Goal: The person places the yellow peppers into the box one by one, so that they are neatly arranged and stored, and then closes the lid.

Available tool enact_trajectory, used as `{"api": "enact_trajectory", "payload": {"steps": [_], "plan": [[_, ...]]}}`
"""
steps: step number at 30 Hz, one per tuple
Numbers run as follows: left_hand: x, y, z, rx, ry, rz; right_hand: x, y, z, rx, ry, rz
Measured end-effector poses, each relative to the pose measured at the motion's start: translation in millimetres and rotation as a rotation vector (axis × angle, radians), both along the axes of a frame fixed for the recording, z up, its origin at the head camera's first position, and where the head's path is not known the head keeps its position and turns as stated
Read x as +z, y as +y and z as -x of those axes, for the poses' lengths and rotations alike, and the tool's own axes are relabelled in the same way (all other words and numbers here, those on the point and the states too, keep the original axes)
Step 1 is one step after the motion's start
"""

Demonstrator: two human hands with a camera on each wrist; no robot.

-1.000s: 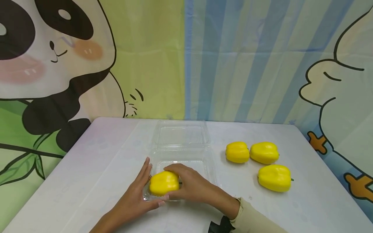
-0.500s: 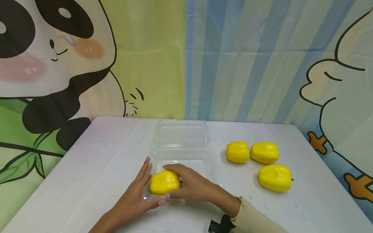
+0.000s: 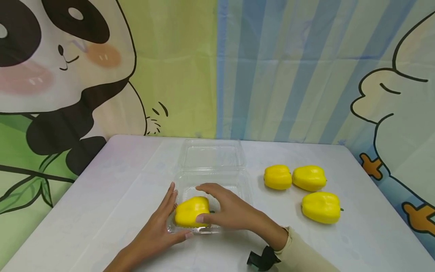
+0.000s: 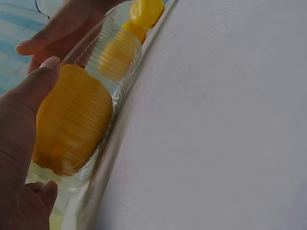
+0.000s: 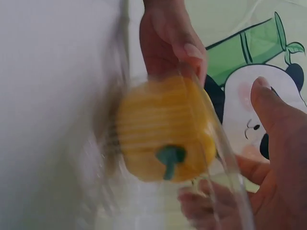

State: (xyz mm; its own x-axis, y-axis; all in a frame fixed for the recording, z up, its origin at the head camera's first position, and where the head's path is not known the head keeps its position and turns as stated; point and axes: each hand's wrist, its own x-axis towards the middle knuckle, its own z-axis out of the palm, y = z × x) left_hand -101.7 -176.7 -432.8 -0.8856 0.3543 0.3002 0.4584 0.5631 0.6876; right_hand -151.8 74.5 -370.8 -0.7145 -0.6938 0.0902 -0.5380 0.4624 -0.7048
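Observation:
A yellow bell pepper (image 3: pixel 192 212) lies in the front left part of a clear plastic clamshell container (image 3: pixel 234 185), whose lid is folded back. My left hand (image 3: pixel 156 230) rests against the container's front left corner, fingers extended along its left side and thumb by the front edge. In the left wrist view, the thumb lies before the clear wall with the pepper (image 4: pixel 72 124) behind it. My right hand (image 3: pixel 234 209) is spread on the pepper's stem side, thumb overlapping the pepper in the head view; whether it touches is unclear. The right wrist view shows the green stem (image 5: pixel 170 158) through the plastic.
On the white table (image 3: pixel 112 189), three more yellow bell peppers stand right of the container: one nearer (image 3: pixel 321 207), one far right (image 3: pixel 309 178) and one far left (image 3: pixel 277 177). A cartoon-print curtain (image 3: pixel 176 68) hangs behind the table.
My right hand has loosened from the pepper; its fingers have spread and drawn back up and to the right. The pepper sits in the container's front left. My left hand stays put.

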Motion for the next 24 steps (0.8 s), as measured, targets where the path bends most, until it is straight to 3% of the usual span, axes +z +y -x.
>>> {"api": "enact_trajectory", "payload": {"steps": [6,11,24], "plan": [[0.5,1.1,0.1,0.022,-0.006,0.009,8.8,15,6.9,0.063,0.026,0.091],[1.0,2.7,0.3,0.032,-0.019,0.012,12.8,30,12.3,0.064,0.081,0.218],[1.4,3.6,-1.4,0.048,-0.045,0.010,13.4,70,19.2,-0.088,0.270,0.250]]}}
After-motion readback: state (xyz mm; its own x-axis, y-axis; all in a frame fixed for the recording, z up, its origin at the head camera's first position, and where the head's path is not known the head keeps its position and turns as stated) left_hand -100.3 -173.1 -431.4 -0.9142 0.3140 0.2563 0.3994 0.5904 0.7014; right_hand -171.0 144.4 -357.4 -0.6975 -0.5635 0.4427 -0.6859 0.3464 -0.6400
